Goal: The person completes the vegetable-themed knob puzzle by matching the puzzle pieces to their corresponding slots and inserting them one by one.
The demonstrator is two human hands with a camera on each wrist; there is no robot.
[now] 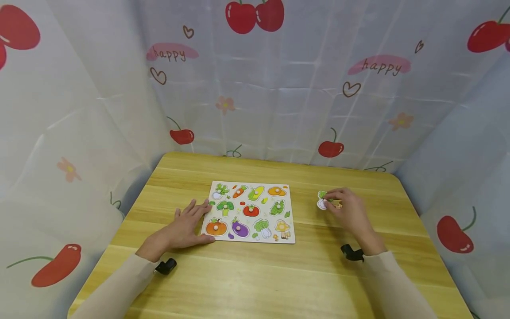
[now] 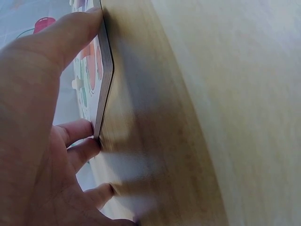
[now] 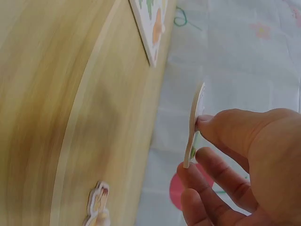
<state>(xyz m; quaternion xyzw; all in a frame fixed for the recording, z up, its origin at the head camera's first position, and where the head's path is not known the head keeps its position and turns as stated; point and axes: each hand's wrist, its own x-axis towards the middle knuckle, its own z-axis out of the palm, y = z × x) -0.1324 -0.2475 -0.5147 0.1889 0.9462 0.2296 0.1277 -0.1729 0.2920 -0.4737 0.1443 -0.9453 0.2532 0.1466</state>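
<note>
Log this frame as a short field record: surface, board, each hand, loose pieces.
surface: wooden table
board: vegetable puzzle board, flat on the table
left hand: fingers straight, against the board's left edge
right hand: pinches a white-and-green puzzle piece, right of the board
loose pieces: mushroom piece on the table beside the right hand

Smooth pale wood table (image 1: 318, 283), glossy printed wooden puzzle board (image 1: 292, 212), thin cloth backdrop (image 1: 279, 102)

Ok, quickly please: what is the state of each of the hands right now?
Left hand: open, fingers flat on the table, touching the left edge of the vegetable puzzle board.
Right hand: pinching a puzzle piece, white and green.
</note>
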